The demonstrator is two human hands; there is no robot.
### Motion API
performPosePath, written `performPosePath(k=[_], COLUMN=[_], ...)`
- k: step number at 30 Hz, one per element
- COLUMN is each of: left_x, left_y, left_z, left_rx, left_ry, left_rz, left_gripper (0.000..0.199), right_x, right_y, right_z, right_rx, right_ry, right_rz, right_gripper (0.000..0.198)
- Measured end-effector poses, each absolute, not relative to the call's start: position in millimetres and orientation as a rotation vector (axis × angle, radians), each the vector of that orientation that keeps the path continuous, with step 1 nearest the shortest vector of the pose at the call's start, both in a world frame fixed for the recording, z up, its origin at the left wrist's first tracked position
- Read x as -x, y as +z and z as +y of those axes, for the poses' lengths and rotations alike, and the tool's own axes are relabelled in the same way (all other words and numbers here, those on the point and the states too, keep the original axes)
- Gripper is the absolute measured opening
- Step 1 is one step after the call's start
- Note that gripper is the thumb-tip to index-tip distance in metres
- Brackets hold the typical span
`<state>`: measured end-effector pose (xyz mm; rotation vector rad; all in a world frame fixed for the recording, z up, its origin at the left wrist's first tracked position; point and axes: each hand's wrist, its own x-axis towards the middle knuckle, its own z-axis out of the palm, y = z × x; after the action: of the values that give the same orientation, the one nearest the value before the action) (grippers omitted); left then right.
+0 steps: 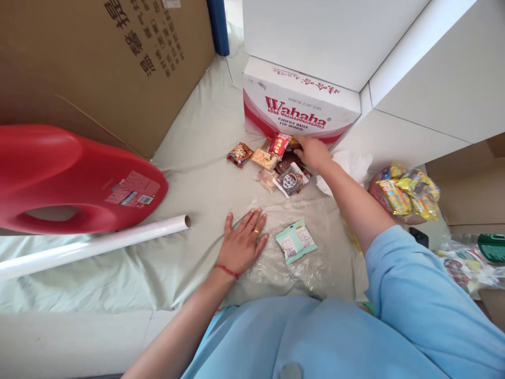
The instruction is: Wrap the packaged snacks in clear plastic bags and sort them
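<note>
My left hand (242, 239) lies flat, fingers spread, on the edge of a clear plastic bag (311, 276). A pale green snack packet (295, 241) rests on that bag, right of the hand. My right hand (312, 152) reaches to the back of a small snack pile, its fingers closed on a yellow-brown snack packet (293, 142), mostly hidden. Beside its fingertips is a red packet (280, 145). A yellowish packet (264, 158), a grey-and-white packet (291, 180) and a pinkish packet (267, 179) lie in the pile. An orange-brown packet (240, 155) sits slightly apart at left.
Behind the pile stands a Wahaha water carton (300, 108) against white cabinets (331, 37). A red plastic object (90, 179), a white roll (118, 241) and a large cardboard box (98, 68) occupy the left. Yellow snack bags (410, 190) and white crumpled plastic (351, 166) are at right.
</note>
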<state>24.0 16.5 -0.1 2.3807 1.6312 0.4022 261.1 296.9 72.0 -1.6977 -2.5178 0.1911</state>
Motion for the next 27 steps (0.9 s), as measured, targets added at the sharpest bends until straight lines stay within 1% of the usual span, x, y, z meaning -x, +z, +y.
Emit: performPosePath(k=[3, 8, 13, 16, 19, 21, 22, 27], left_x=[-24, -24, -24, -24, -24, -24, -24, -24], left_y=[0, 1, 0, -1, -1, -1, 0, 1], left_z=[16, 16, 16, 16, 16, 16, 16, 16], left_rx=[-2.382, -2.370, -2.364, -2.371, -2.373, -2.370, -2.367, -2.360], left_ry=[0.402, 0.427, 0.431, 0.421, 0.414, 0.407, 0.402, 0.386], left_rz=[1.634, 1.625, 1.630, 1.632, 1.633, 1.635, 1.635, 1.626], left_gripper=[0.054, 0.056, 0.056, 0.056, 0.056, 0.056, 0.056, 0.059], right_x=[-260, -274, -286, -286, -283, -283, -284, -295], right_y=[76, 94, 101, 97, 94, 91, 89, 74], right_z=[326, 354, 334, 310, 290, 284, 284, 290], right_rx=[1.543, 1.314, 1.283, 1.266, 1.253, 1.320, 1.387, 1.708], right_ry=[0.241, 0.291, 0.357, 0.478, 0.620, 0.632, 0.613, 0.564], right_rz=[-2.383, -2.172, -2.042, -2.012, -2.171, -2.259, -2.246, -1.973], right_gripper=[0.040, 0.041, 0.037, 0.040, 0.049, 0.056, 0.055, 0.028])
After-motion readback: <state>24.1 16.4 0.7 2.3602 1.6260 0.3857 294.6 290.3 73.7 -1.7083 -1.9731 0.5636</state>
